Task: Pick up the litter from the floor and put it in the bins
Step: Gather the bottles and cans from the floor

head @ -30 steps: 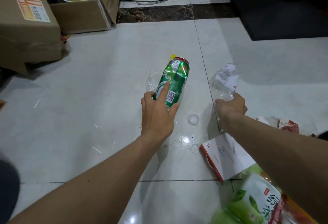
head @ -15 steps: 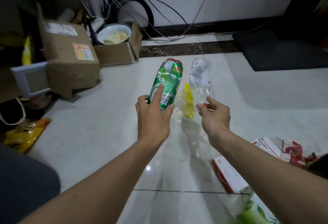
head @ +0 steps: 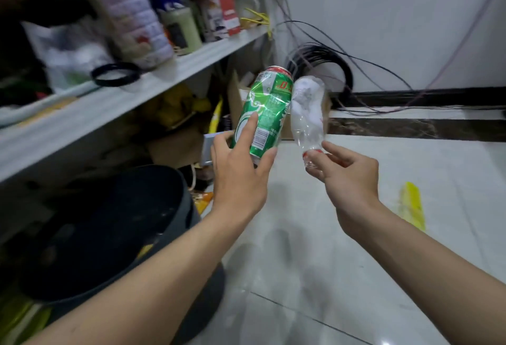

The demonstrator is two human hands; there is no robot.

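Carry above-right of the dark round bin (head: 189,209): your left hand (head: 241,176), nearer it, grips the near-upright green aluminium can (head: 264,109); your right hand (head: 349,180) pinches the clear crumpled plastic bottle (head: 308,110) by its neck.

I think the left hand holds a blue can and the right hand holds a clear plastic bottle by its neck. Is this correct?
Not quite. The head view shows that the can in the left hand is green, not blue. The rest stands: the right hand holds the clear plastic bottle by its neck.
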